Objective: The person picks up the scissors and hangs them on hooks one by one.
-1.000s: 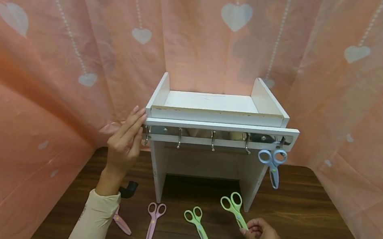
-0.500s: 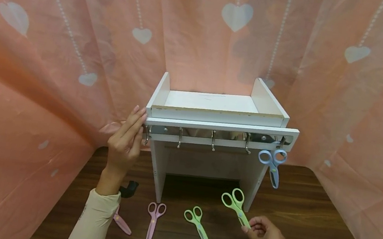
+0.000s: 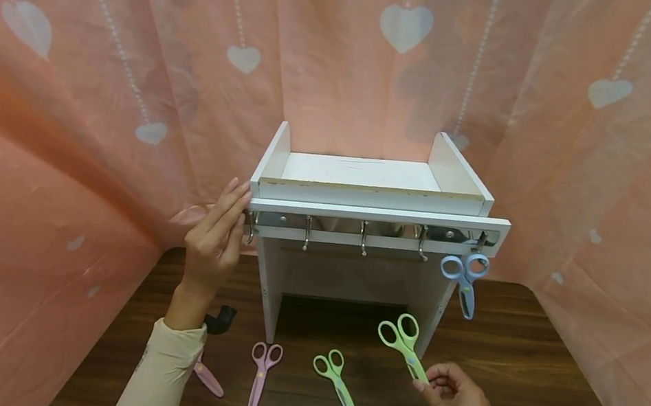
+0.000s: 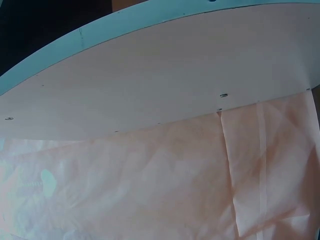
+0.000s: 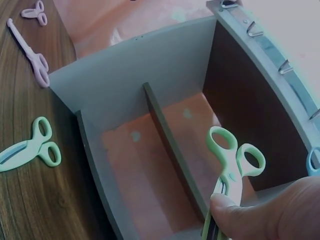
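Note:
My right hand (image 3: 455, 405) pinches green scissors (image 3: 404, 342) by the blade end, with the handle loops pointing up and away. In the right wrist view the thumb presses on the blades of these scissors (image 5: 230, 172), in front of the white shelf unit. My left hand (image 3: 213, 239) rests with extended fingers against the left end of the white hook rail (image 3: 380, 215) on the unit. Blue scissors (image 3: 466, 282) hang by a loop from the rail's rightmost hook. The left wrist view shows a white side panel (image 4: 165, 75) but no hand.
On the wooden table (image 3: 523, 397) lie a second pair of green scissors (image 3: 338, 386), pink scissors (image 3: 258, 381), and another pink pair (image 3: 208, 379) partly behind the left sleeve. Several metal hooks (image 3: 364, 237) line the rail. A pink curtain (image 3: 345, 60) with hearts surrounds the table.
My right hand has lifted the green scissors slightly upward and to the right. The left hand stays at the rail's left end.

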